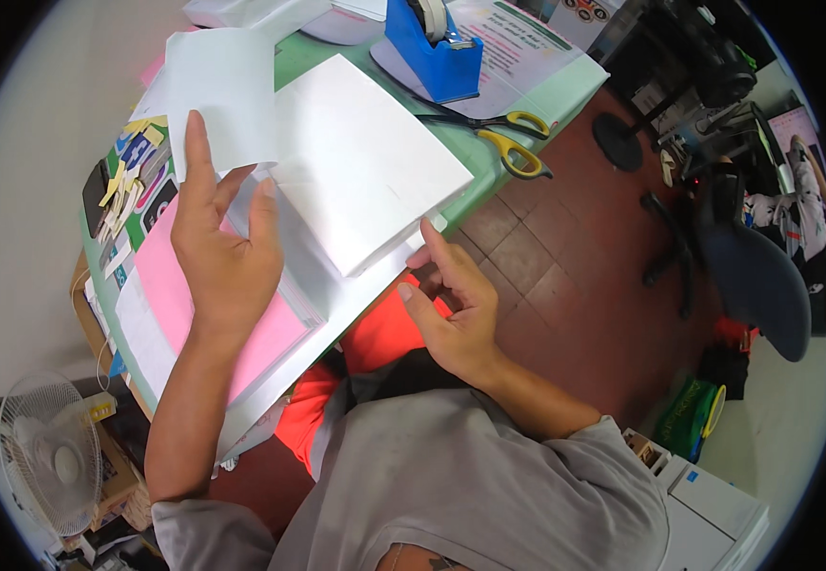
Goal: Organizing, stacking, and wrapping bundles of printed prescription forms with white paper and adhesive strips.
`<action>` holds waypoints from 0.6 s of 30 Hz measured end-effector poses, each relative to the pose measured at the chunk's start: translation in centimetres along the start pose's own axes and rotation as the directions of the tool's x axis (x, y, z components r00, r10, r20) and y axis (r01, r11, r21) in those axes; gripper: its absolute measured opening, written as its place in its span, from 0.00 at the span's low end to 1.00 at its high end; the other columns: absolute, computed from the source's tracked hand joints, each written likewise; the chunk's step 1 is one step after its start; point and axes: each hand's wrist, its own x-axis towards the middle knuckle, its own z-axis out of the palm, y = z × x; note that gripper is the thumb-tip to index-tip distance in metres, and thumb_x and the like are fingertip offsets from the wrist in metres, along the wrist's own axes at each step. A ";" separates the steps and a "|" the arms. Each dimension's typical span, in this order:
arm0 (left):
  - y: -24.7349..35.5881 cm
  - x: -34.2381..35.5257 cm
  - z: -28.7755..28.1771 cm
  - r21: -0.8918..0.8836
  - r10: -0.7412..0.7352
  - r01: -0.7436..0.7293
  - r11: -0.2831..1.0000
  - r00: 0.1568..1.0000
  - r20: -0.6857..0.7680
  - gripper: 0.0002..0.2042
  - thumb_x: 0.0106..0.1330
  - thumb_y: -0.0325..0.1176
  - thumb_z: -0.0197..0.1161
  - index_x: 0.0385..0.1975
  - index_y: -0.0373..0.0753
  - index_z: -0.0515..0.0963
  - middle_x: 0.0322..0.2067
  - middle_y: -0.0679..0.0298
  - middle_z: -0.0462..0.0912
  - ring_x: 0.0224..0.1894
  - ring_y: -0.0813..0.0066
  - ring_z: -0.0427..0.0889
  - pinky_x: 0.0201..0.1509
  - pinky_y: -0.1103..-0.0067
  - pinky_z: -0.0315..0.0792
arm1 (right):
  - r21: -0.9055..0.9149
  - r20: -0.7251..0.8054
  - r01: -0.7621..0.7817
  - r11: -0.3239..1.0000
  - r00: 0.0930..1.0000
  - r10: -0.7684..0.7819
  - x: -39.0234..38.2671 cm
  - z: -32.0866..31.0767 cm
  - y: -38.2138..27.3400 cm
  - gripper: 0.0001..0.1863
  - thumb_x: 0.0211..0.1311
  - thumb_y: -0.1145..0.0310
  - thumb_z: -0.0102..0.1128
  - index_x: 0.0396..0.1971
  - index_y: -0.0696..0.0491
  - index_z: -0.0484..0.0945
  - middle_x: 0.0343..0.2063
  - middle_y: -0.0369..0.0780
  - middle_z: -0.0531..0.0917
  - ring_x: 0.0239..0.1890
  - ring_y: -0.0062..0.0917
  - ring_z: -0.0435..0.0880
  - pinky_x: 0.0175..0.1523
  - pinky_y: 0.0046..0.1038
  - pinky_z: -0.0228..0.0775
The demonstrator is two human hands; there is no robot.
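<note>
My left hand is raised over the left part of the table. It holds a small white sheet of paper by its lower edge, with the index finger lying across the front. Beside it is a thick stack of white paper near the table's front edge. At that stack's near right corner, my right hand hovers with thumb and index finger apart and nothing visible in it. A pink sheet on a paper pile lies under my left wrist, which partly hides it.
A blue tape dispenser and yellow-handled scissors lie beyond the stack on the green table. Small paper strips and a dark phone are at the left. A white fan stands lower left, an office chair right.
</note>
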 end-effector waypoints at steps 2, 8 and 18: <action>-0.2 0.0 0.0 0.037 0.046 -0.046 0.998 0.999 -0.004 0.37 0.68 0.17 0.60 0.77 0.30 0.53 0.68 0.45 0.71 0.58 0.63 0.83 0.63 0.70 0.78 | -0.028 0.025 0.025 0.999 0.999 -0.024 0.0 0.1 0.1 0.37 0.60 0.83 0.66 0.71 0.55 0.71 0.44 0.37 0.80 0.29 0.12 0.75 0.37 0.17 0.71; -1.1 0.2 0.2 -0.037 0.160 -0.160 0.986 0.987 -0.007 0.39 0.65 0.16 0.59 0.78 0.30 0.52 0.65 0.42 0.73 0.57 0.59 0.83 0.63 0.68 0.78 | -0.074 -0.001 0.067 0.995 0.998 -0.067 0.1 0.3 0.3 0.32 0.61 0.83 0.66 0.67 0.55 0.76 0.44 0.40 0.80 0.35 0.14 0.77 0.38 0.17 0.72; -0.8 0.2 0.1 0.015 0.158 -0.157 0.987 0.987 -0.038 0.41 0.64 0.16 0.61 0.78 0.30 0.51 0.63 0.39 0.74 0.56 0.54 0.84 0.61 0.67 0.79 | -0.046 0.000 0.067 0.997 0.998 -0.067 0.8 0.0 0.2 0.24 0.62 0.85 0.65 0.59 0.59 0.81 0.46 0.41 0.80 0.35 0.13 0.77 0.38 0.16 0.73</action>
